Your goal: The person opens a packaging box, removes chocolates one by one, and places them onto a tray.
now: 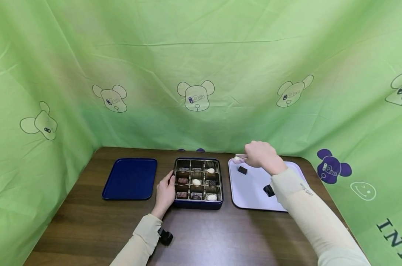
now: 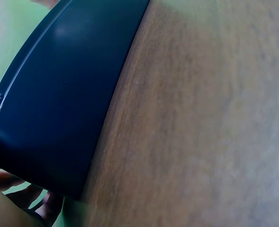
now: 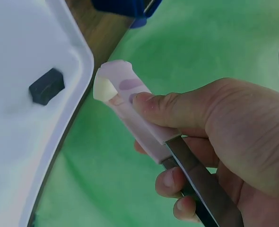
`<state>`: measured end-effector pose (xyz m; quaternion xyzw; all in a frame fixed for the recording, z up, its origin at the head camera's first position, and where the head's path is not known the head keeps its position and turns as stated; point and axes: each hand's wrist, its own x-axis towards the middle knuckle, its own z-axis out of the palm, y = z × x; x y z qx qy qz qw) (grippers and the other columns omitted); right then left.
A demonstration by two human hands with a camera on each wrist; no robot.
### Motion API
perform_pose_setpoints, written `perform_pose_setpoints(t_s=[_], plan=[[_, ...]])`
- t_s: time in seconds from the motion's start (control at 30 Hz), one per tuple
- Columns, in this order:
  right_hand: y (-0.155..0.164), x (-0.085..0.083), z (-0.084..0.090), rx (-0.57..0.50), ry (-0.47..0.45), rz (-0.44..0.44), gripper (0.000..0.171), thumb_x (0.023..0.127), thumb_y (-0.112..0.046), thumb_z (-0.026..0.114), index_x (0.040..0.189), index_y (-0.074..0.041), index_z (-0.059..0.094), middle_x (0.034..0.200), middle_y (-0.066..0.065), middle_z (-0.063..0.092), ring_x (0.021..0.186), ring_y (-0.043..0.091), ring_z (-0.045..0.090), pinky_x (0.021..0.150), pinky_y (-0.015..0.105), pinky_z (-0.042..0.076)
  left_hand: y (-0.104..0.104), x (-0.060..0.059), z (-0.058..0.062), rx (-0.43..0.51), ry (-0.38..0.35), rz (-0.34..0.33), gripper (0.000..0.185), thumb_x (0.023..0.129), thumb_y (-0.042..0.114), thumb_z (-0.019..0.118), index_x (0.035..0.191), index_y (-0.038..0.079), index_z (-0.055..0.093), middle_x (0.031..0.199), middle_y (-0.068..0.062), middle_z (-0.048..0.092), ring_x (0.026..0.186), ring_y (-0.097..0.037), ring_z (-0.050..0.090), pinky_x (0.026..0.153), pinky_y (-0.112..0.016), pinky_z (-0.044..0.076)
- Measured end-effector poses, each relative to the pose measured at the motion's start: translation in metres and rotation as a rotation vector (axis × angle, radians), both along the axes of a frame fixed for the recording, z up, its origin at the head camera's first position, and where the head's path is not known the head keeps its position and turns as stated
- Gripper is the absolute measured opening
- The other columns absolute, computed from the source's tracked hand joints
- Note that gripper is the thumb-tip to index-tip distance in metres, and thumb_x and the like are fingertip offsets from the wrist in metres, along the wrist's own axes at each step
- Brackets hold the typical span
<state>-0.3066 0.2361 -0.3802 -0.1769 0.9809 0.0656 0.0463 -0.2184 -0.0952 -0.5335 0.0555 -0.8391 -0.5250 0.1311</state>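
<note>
Head view: right hand (image 1: pixel 261 156) at 1 o'clock of the brown wooden table (image 1: pixel 201 236), fingers curled around a pair of tongs with pale pink tips and metal arms (image 1: pixel 239 158). Right wrist view: the tong tips pinch a small white chocolate piece (image 3: pixel 103 88), thumb pressing the upper arm. The white piece sits at the far left corner of the lilac rectangular tray (image 1: pixel 254 192), about at its rim; whether it touches the tray cannot be told.

On the tray: a dark square chocolate (image 1: pixel 242 170) just at 7 o'clock of the right hand, and a second dark chocolate (image 1: pixel 269 190) nearer, partly behind the cream sleeve.

Left hand (image 1: pixel 165 192) at 9 o'clock of the dark blue square chocolate box with a gold compartment insert (image 1: pixel 198 181), fingers bent against its left wall, gripping the box. Several compartments hold chocolates, dark and white.

Dark blue flat lid (image 1: pixel 130 178) lies at 9 o'clock of the left hand, apart from it.
</note>
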Motion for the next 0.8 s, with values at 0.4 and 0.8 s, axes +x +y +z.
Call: perform_pose_setpoints(t_s=[0.4,0.8], plan=[[0.04,0.0,-0.009,-0.008,-0.047,-0.052,0.021,0.088,-0.027,0.072,0.071,-0.017,0.064,0.076,0.004,0.062,0.068,0.026,0.058,0.059,0.051,0.05,0.001,0.001,0.002,-0.001,-0.013,0.002,0.037,0.105,0.018,0.053,0.138,0.003,0.062,0.134,-0.02,0.064,0.126,-0.039,0.058,0.104,-0.054,0.045],[0.055,0.004,-0.018,-0.018,-0.104,-0.071,0.024,0.089,-0.032,0.072,0.071,-0.017,0.065,0.074,0.004,0.06,0.065,0.025,0.055,0.058,0.048,0.049,0.0,0.001,0.002,-0.002,-0.002,0.007,0.037,0.104,0.017,0.054,0.137,0.003,0.063,0.134,-0.02,0.064,0.125,-0.04,0.058,0.104,-0.055,0.045]])
